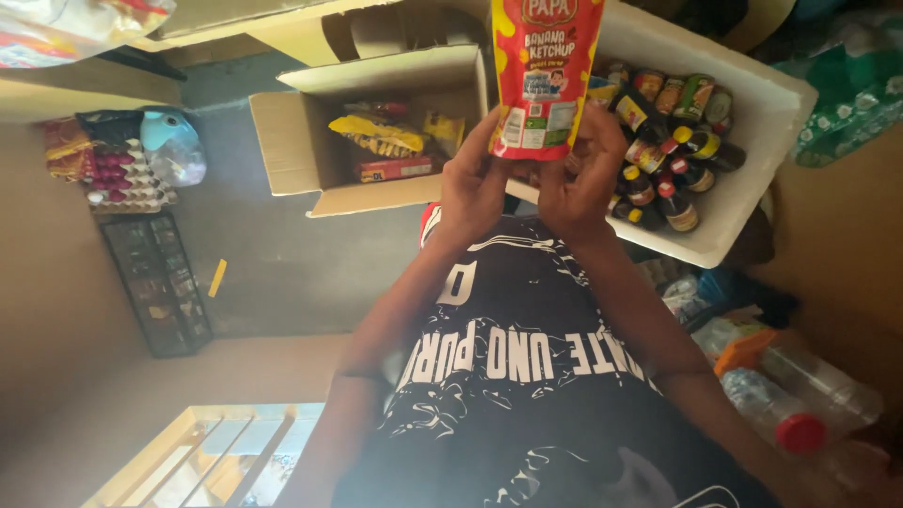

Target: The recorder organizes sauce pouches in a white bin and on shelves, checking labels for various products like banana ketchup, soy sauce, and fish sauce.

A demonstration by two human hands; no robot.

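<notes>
Both the left hand (473,188) and the right hand (576,179) grip the bottom edge of a red ketchup pouch (544,75), held above a white box (752,141) of bottles.

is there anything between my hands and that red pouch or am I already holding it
Nothing visible is between them. Both hands are already on the red pouch: the left hand and the right hand grip its lower edge directly, holding it above the cardboard box and the white box of bottles.
</notes>
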